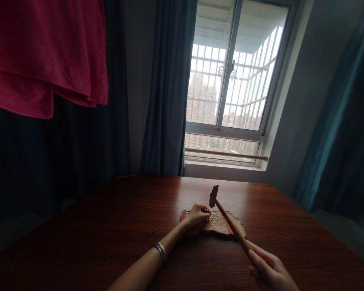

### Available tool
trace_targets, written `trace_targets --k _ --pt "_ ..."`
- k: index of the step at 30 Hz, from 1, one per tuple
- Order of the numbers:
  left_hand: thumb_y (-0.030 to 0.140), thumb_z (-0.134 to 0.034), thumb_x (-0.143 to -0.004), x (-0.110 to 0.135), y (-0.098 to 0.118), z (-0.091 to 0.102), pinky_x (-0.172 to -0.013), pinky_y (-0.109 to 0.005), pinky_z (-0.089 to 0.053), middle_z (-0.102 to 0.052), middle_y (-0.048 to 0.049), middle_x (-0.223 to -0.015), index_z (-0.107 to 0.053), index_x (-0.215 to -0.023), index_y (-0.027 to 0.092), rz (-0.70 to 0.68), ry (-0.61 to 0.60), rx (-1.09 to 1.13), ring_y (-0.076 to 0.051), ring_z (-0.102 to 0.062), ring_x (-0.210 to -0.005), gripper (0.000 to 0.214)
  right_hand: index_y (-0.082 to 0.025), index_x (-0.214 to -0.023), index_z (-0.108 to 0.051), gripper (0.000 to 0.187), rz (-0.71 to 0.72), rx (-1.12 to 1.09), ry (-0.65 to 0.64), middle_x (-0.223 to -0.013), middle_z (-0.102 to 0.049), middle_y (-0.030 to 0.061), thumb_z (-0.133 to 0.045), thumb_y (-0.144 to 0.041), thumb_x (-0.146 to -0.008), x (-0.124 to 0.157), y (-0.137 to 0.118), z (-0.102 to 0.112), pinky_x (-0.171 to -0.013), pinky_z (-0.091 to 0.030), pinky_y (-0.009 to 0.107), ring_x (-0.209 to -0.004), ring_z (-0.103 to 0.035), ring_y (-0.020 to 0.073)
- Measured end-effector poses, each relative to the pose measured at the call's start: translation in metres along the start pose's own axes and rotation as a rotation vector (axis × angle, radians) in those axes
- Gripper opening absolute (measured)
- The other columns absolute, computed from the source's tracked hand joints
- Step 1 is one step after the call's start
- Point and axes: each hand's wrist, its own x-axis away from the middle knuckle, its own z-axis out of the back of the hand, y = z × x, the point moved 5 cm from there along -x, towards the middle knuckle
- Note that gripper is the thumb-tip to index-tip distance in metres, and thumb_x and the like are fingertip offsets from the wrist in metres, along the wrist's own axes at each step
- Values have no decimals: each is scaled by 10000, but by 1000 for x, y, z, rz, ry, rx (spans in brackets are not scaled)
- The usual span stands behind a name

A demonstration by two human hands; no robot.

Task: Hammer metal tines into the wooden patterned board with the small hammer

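Note:
A hammer (230,222) with a long wooden handle is gripped near its end by my right hand (265,264). Its head is raised just above and beyond the fingers of my left hand (198,214). Those fingers are closed in a pinch over a ragged-edged piece of brown cardboard (220,221), and whatever they hold is too small to make out. Many small holes or dots cover the cardboard's middle, with pink-red strips at its sides. To the left of my left forearm lies a thin dark rod (150,233), perhaps metal.
Everything rests on a glossy reddish-brown wooden table (115,226). Past its far edge are a barred window (227,81) and a dark blue curtain (168,89). A pink-red cloth (48,52) hangs at upper left, and another curtain (336,113) hangs at right.

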Motion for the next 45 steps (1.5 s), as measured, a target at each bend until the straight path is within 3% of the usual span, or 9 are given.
trace_targets --k 3,9,14,19,24,30,37,42,45 --pt "242 -592 -663 0 -1 1 -616 -202 -378 -625 -22 -733 -689 -699 125 13 10 10 -134 -540 -684 156 -164 -1027 -635 592 -57 16 -24 -468 -390 -67 -728 -517 -561 2 2 -2 -345 -158 117 -419 -392 41" --pt "246 -589 -661 1 0 0 -615 -204 -384 -622 -26 -733 -695 -714 127 -8 10 57 -140 -546 -688 168 -148 -1058 -611 600 -88 41 -76 -488 -394 -66 -711 -514 -593 9 -7 -8 -346 -123 109 -407 -371 23" --pt "257 -593 -662 1 0 0 -606 -204 -382 -614 -24 -711 -689 -688 125 3 15 46 -136 -539 -670 166 -165 -1030 -630 573 -53 32 -16 -498 -398 -74 -741 -484 -567 3 -1 -3 -362 -193 104 -405 -374 10" --pt "264 -593 -671 2 0 1 -613 -202 -386 -621 -27 -733 -693 -719 126 -4 1 56 -139 -545 -689 177 -160 -1044 -622 556 -43 45 -43 -479 -392 -69 -714 -486 -603 1 2 -3 -343 -133 119 -408 -378 29" --pt "267 -596 -672 1 -3 0 -621 -201 -385 -623 -23 -725 -691 -706 127 11 4 16 -135 -543 -683 172 -150 -983 -649 559 -15 67 3 -527 -427 -59 -736 -502 -557 1 3 0 -379 -226 134 -436 -402 31" --pt "258 -595 -675 0 -3 0 -625 -196 -386 -628 -20 -731 -695 -726 128 -2 16 15 -131 -553 -693 172 -170 -1105 -585 659 -75 52 6 -473 -399 -76 -719 -527 -568 -2 15 3 -363 -160 123 -404 -361 25" --pt "253 -595 -671 2 -1 2 -614 -198 -387 -630 -21 -727 -694 -713 123 -2 5 20 -128 -550 -675 169 -151 -1080 -596 648 -92 71 -5 -480 -419 -60 -719 -524 -565 6 -2 -2 -340 -105 118 -424 -409 42" --pt "250 -605 -653 1 -5 1 -624 -204 -400 -645 -33 -738 -698 -731 121 21 19 59 -138 -559 -687 178 -111 -1151 -546 686 -4 210 27 -473 -486 -60 -699 -492 -602 -4 -4 23 -339 -147 152 -346 -345 26" --pt "276 -622 -639 1 -6 1 -620 -210 -408 -655 -46 -765 -701 -755 118 48 24 105 -145 -569 -694 211 -90 -1106 -580 651 138 379 189 -528 -614 -8 -686 -472 -590 -17 -3 55 -418 -346 202 -468 -533 117"
